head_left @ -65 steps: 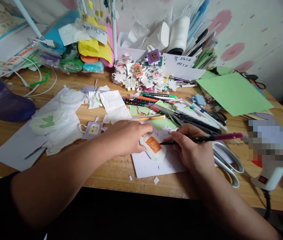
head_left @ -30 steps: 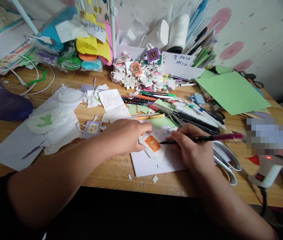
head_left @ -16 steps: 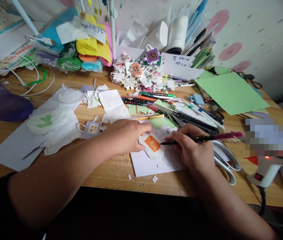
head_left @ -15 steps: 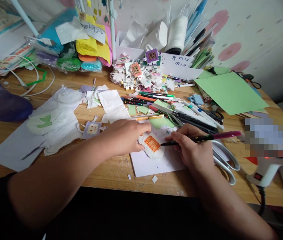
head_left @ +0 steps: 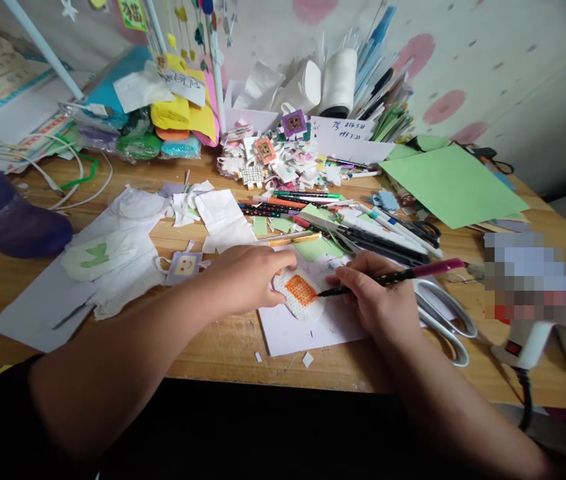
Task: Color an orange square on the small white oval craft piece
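A white textured pad with an orange coloured rectangle lies above a sheet of white paper. My left hand is closed on the pad's left edge between thumb and fingers. In my right hand is a black marker pen with a purple end, gripped like a writing tool. Its tip is at the right side of the orange patch; whether it touches is too small to tell. To the left of my left hand lies a small purple paper figure with a smiling face.
Silver-handled scissors lie right of my right hand. Behind both hands are scattered pens, paper craft pieces and a green sheet. A purple bottle lies at the left, and a white power strip at the right.
The whole scene has shifted slightly as the camera moved. Both hands keep their grips on the pad and the marker pen, with the pen tip still beside the orange patch.
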Demonstrator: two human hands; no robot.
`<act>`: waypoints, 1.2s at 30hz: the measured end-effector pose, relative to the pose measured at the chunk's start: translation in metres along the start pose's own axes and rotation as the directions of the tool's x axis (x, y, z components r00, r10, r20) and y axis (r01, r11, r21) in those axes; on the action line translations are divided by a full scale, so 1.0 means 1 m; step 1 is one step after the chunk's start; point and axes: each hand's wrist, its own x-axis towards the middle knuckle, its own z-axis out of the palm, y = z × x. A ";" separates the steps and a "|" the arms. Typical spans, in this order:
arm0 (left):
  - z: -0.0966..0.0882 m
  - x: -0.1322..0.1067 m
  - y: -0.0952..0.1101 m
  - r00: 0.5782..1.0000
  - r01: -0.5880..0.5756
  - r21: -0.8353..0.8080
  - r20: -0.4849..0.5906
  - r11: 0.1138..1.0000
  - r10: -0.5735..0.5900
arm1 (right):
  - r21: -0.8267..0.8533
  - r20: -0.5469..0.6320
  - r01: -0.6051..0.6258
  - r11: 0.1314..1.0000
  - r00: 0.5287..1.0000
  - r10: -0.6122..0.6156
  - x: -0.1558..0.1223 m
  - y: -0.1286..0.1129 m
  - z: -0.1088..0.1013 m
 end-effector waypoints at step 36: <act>-0.017 -0.007 0.009 0.993 0.069 0.007 0.095 0.998 -0.070 | 0.237 0.010 0.085 0.968 0.996 -0.090 0.006 -0.006 0.001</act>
